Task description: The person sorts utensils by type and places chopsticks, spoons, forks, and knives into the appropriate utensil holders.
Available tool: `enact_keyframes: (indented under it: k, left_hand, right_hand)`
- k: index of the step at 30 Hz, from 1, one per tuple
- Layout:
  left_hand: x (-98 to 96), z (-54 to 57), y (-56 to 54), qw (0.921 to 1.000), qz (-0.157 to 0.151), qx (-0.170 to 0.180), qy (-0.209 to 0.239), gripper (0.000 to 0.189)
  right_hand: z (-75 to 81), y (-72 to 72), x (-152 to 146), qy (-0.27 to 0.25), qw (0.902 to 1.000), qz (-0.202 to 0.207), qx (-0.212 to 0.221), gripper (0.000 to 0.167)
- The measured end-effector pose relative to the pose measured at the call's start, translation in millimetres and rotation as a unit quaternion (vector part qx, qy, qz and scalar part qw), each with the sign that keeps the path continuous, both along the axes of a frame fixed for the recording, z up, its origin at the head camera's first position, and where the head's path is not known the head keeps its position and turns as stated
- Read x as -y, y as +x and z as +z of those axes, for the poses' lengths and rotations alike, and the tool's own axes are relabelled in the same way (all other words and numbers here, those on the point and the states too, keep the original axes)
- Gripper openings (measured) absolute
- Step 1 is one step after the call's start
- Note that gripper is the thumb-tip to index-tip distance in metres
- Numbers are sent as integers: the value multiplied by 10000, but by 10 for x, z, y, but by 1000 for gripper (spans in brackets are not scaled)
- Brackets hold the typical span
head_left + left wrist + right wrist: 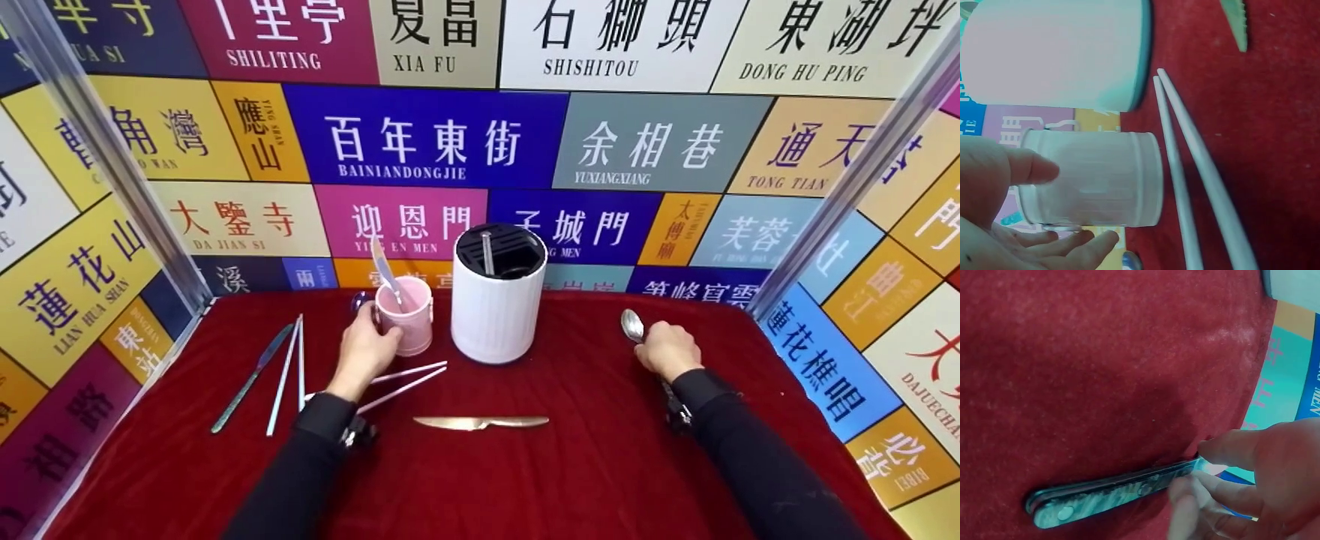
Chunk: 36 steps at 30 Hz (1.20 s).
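Observation:
My left hand (365,346) grips a pink cup (415,330) from its left side. In the left wrist view the thumb lies across the cup (1100,180), with the other fingers behind and below. A flat utensil with a pale upper end (384,268) leans inside the cup. At the right, my right hand (670,349) pinches a metal spoon (632,325) near its neck, bowl pointing away. The right wrist view shows the spoon's marbled, riveted handle (1095,500) extending from between thumb and fingers.
A white cylindrical utensil holder (496,315) with a black slotted top stands centrally, a metal handle (487,253) in it. A knife (480,423) lies in front. White chopsticks (405,386) lie beside the left wrist. Farther left are another chopstick pair (283,382) and a knife (251,382).

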State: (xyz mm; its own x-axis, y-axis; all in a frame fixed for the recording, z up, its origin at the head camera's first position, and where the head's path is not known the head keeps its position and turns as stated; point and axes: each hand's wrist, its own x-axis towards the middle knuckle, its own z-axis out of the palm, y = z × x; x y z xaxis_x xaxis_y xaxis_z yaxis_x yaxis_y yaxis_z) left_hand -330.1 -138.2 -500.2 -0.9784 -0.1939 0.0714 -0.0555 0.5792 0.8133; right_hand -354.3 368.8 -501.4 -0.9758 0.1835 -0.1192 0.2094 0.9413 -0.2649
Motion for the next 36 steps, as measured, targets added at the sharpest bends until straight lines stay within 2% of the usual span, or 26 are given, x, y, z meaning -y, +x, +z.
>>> enact_keyframes:
  k: [4, 6, 9, 11, 13, 15, 18, 22, 27, 31, 36]
  left_hand:
    - [-37, 115, 21, 9988, 332, -342, -106, 68]
    - [-70, 161, 38, 9963, 525, -653, -175, 62]
    - [-147, 223, 73, 9900, 659, -1226, -224, 50]
    - [-217, 266, 97, 9865, 531, -1539, -151, 45]
    - [-301, 329, 119, 9850, 205, -1706, 126, 45]
    - [-390, 387, 126, 9851, -154, -1663, 401, 52]
    - [-517, 471, 131, 9859, -630, -1390, 682, 71]
    - [-666, 544, 113, 9892, -971, -982, 497, 100]
    - [-824, 561, 41, 9897, -1158, -751, 388, 123]
    - [-934, 542, -3, 9882, -1225, -765, 512, 126]
    - [-1066, 511, -42, 9866, -1180, -966, 585, 126]
  right_hand:
    - [-20, -9, -19, -41, 9999, -117, 28, 43]
    - [-26, -14, -20, -45, 9999, -144, 63, 45]
    - [-32, -19, -16, -51, 9998, -153, 77, 47]
    - [-34, -23, -21, -50, 9999, -136, 80, 48]
    - [-40, -28, -25, -54, 9998, -170, 75, 50]
    - [-46, -33, -29, -65, 9997, -210, 90, 53]
    - [-57, -46, -31, -118, 9994, -273, 150, 55]
    - [-49, -53, -31, -172, 9993, -289, 177, 57]
    - [-49, -60, -13, -204, 9991, -338, 152, 55]
    - [-68, -76, 7, -201, 9991, -339, 132, 52]
    - [-76, -76, 6, -182, 9993, -306, 61, 49]
